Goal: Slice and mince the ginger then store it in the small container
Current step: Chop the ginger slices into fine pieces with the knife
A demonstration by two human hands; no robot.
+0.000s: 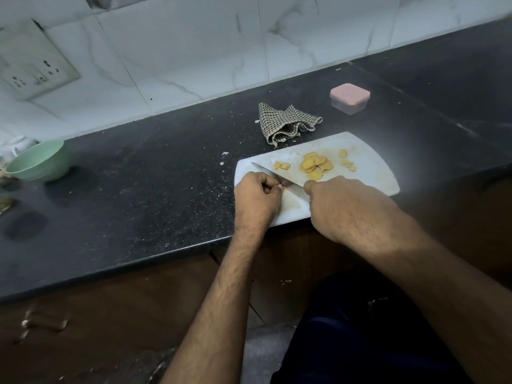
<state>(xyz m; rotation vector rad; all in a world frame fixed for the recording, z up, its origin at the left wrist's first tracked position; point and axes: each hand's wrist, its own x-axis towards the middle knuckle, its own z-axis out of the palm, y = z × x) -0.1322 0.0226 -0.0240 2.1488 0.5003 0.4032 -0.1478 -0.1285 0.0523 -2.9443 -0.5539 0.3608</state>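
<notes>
- On black counter (138, 189) w/ marble-tile wall (194, 45): white board (368, 167), ginger slices (315, 164).
- Knife (266, 171) blade runs near-right to far-left.
- Right hand (346, 206) grips handle; left hand (256, 196) pinches ginger bit.

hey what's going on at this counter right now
A person is slicing ginger on a white cutting board. The right hand grips the knife; the left hand pinches a small ginger piece beside the blade. Ginger slices lie on the board. The small container sits behind, lid on.
</notes>
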